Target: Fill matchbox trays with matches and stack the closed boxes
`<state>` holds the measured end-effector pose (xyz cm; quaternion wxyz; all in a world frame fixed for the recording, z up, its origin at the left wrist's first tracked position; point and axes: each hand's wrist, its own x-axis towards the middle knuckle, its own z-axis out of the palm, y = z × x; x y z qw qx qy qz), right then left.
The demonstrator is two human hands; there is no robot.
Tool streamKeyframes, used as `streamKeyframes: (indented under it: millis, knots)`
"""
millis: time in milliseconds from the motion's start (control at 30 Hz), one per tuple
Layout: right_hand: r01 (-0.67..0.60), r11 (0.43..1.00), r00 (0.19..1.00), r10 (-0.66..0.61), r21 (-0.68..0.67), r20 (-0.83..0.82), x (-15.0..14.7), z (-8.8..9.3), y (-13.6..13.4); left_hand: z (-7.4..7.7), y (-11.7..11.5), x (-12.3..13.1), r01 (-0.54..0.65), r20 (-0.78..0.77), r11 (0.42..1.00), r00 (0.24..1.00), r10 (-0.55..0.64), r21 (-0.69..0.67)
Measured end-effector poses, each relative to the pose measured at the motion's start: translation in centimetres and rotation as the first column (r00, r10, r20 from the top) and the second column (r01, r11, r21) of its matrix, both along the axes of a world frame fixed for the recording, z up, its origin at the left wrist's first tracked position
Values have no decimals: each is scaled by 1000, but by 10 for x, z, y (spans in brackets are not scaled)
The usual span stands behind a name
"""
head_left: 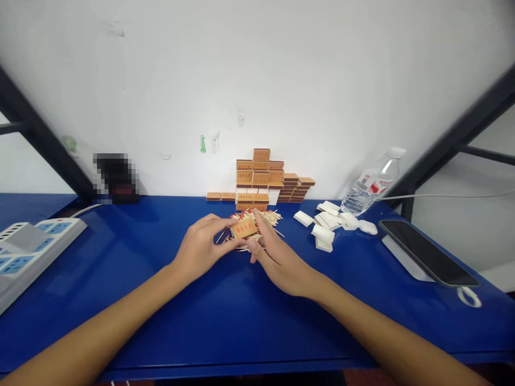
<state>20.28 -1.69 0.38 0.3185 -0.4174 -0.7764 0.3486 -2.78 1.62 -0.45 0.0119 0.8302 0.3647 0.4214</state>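
Observation:
An orange matchbox (244, 229) with red lettering is held above the blue table. My left hand (201, 241) closes on its left end, the thumb below and a finger above. At the right end, my right hand (277, 257) is curved against the same box, thumb in front and fingers behind; its inner fingertips are partly hidden. Beneath and behind both hands lies a loose pile of red-tipped matches (272, 217). Just beyond the pile, several matchboxes (261, 174) are stacked against the wall. Whether the held box contains matches cannot be seen.
White matchbox trays (323, 233) lie scattered to the right, near a clear water bottle (372, 182). A black phone (428, 252) rests at the far right beside a white loop (469, 297). On the left sits a power strip (52, 236). A dark, pixelated object (116, 177) stands by the wall.

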Motion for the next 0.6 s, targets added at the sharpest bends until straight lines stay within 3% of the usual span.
streamKeyframes:
  millis: [67, 167, 367, 600]
  knots:
    - [123, 973, 990, -133, 198, 41, 7, -1, 12, 5, 18, -10, -125, -49, 988, 991, 122, -86]
    - [237, 906, 961, -273, 351, 55, 22, -3, 32, 10, 58, -25, -274, -192, 951, 950, 246, -142]
    - [301, 865, 914, -382, 402, 138, 35, -9, 51, 6, 125, -31, -290, -294, 950, 923, 246, -113]
    - [289, 870, 892, -397, 401, 218, 34, -8, 50, -7, 146, -20, -345, -314, 933, 901, 298, -105]
